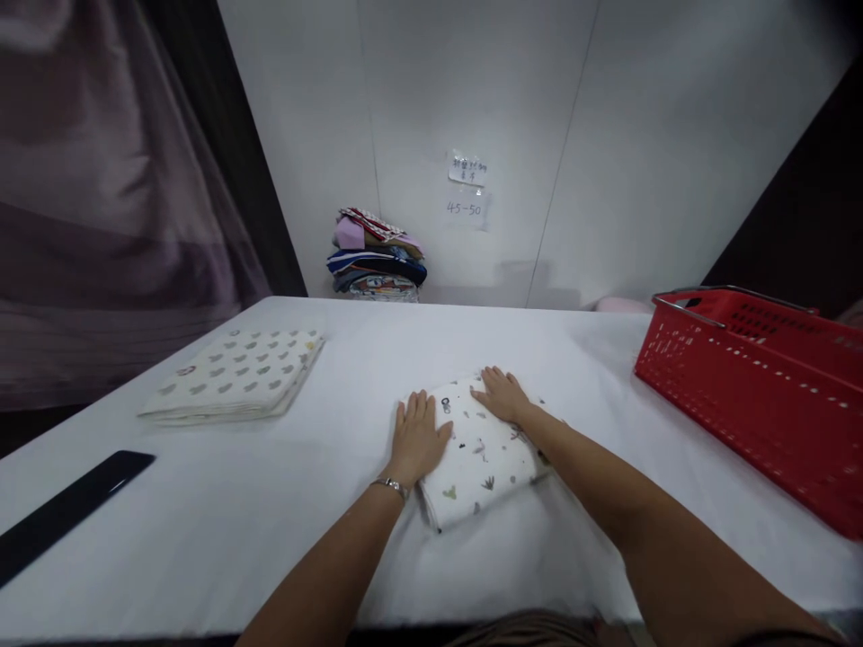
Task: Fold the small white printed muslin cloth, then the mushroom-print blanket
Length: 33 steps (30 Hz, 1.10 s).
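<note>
A folded white cloth, printed with small plant and bird motifs, is laid slightly askew near the front middle of the worktop. Its left edge is covered by the left hand, which is laid palm down, with the fingers pointed away and the thumb spread inward; a bracelet is worn at that wrist. Its far edge is pressed by the right hand, flattened and angled leftward, the forearm being slanted across the cloth's right side, so that part of the print is hidden there. Nothing is grasped by either hand. To the left, a second folded cloth with grey motifs is set down, and nearer, a dark flat object is cut off by the frame edge. To the right, a red basket is also cut off, its contents not shown. Beyond the far edge, a pile of folded fabrics is seen, its base hard to make out; on the wall, handwriting on the upper note is barely legible
</note>
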Tool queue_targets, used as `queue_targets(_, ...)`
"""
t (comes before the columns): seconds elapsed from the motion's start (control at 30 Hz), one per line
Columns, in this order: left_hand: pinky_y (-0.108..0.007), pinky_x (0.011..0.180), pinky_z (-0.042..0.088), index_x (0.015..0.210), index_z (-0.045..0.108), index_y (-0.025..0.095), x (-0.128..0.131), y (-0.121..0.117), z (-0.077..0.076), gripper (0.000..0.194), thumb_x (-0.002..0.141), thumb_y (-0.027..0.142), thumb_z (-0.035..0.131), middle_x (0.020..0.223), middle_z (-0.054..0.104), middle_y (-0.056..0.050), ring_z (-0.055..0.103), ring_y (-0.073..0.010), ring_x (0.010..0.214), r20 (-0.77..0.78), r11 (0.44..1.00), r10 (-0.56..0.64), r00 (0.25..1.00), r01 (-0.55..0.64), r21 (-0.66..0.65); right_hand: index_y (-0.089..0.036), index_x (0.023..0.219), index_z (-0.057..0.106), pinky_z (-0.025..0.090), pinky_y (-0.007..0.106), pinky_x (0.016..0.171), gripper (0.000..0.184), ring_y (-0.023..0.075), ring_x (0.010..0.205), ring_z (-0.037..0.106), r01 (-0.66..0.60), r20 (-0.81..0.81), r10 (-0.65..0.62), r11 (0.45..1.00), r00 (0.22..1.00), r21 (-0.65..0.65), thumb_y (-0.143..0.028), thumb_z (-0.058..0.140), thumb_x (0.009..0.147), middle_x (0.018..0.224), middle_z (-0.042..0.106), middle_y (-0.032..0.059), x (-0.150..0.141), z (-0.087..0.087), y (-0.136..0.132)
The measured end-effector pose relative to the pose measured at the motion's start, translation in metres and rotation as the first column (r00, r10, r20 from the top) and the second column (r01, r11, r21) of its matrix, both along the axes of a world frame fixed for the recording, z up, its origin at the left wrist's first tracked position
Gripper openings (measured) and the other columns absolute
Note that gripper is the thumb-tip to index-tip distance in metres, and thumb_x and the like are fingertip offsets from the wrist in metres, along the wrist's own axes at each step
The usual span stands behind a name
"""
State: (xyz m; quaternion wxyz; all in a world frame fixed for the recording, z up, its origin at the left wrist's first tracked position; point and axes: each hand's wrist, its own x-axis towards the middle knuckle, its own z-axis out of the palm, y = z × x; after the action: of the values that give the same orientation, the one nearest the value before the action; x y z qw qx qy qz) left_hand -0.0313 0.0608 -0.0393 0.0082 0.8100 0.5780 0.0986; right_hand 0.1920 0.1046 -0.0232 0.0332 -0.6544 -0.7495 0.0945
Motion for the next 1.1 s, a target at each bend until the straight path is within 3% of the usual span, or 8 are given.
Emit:
queue_targets(0.17,-0.046,0.114,0.008,0.142,0.031,0.009,0.001,-0.001,0.0,0.067,0.089,0.051,0.026,0.151,0.024,-0.013,0.014,-0.0278,0.141,-0.009,1.0,0.004,1.0,-0.004,0.001,-0.012,0.147,0.019,0.005,0.042,0.112,0.079,0.0226,0.142,0.005,-0.018,-0.001,0.018,1.0,1.0,0.007,-0.063,0.017,0.088,0.154,0.014,0.0078,0.003,-0.01,0.002)
queue_targets(0.3,-0.046,0.114,0.008,0.142,0.032,0.009,0.001,-0.001,0.003,0.067,0.089,0.05,0.028,0.151,0.024,-0.014,0.014,-0.0278,0.141,-0.005,1.0,0.007,1.0,-0.007,-0.007,-0.011,0.146,0.022,0.007,0.044,0.112,0.076,0.0245,0.141,0.007,-0.025,-0.052,0.024,1.0,0.998,-0.003,-0.061,0.024,0.088,0.153,0.017,0.0103,0.003,-0.002,0.004)
queue_targets(0.43,-0.046,0.114,0.009,0.141,0.032,0.01,0.0,-0.001,0.003,0.066,0.089,0.05,0.029,0.151,0.023,-0.013,0.014,-0.0275,0.141,0.015,1.0,0.009,1.0,-0.009,-0.018,-0.012,0.144,0.028,0.015,0.041,0.112,0.069,0.0239,0.141,0.013,0.017,-0.216,-0.014,1.0,0.976,0.012,-0.053,0.035,0.088,0.152,0.021,0.0117,0.017,0.01,-0.002)
queue_targets(0.57,-0.046,0.114,0.009,0.141,0.033,0.01,0.0,-0.001,0.002,0.066,0.088,0.05,0.029,0.151,0.023,-0.014,0.014,-0.0276,0.141,0.031,1.0,0.015,0.999,-0.014,-0.021,-0.011,0.141,0.035,0.023,0.039,0.111,0.063,0.0245,0.136,0.028,0.229,-0.297,-0.189,0.967,0.936,0.107,-0.041,0.044,0.086,0.148,0.032,0.0135,0.048,0.01,-0.034)
queue_targets(0.73,-0.047,0.113,0.01,0.14,0.033,0.009,0.002,0.003,0.009,0.066,0.088,0.05,0.032,0.151,0.023,-0.014,0.014,-0.0284,0.141,0.042,0.996,0.011,0.999,-0.007,-0.092,-0.015,0.138,0.04,0.037,0.038,0.101,0.06,0.0262,0.119,0.051,0.409,-0.301,-0.383,0.912,0.873,0.027,-0.041,0.049,0.085,0.133,0.052,0.0126,0.082,-0.004,-0.089)
queue_targets(0.93,-0.052,0.108,0.02,0.132,0.043,0.016,-0.002,0.022,0.032,0.051,0.091,0.044,0.027,0.144,0.039,-0.012,0.03,-0.028,0.134,0.071,0.994,0.063,0.996,-0.056,-0.098,-0.01,0.135,0.044,0.042,0.038,0.095,0.065,0.027,0.111,0.057,0.49,-0.355,-0.465,0.871,0.811,-0.021,-0.047,0.051,0.082,0.124,0.059,0.0155,0.09,-0.01,-0.11)
queue_targets(1.1,-0.041,0.09,0.041,0.109,0.058,0.018,-0.014,0.03,0.037,0.038,0.093,0.032,0.027,0.115,0.061,-0.011,0.052,-0.0246,0.111,0.042,0.99,0.088,0.995,-0.083,-0.116,-0.012,0.13,0.051,0.044,0.035,0.093,0.059,0.025,0.109,0.058,0.469,-0.43,-0.451,0.88,0.782,-0.071,-0.038,0.059,0.078,0.123,0.059,0.0133,0.095,-0.009,-0.097)
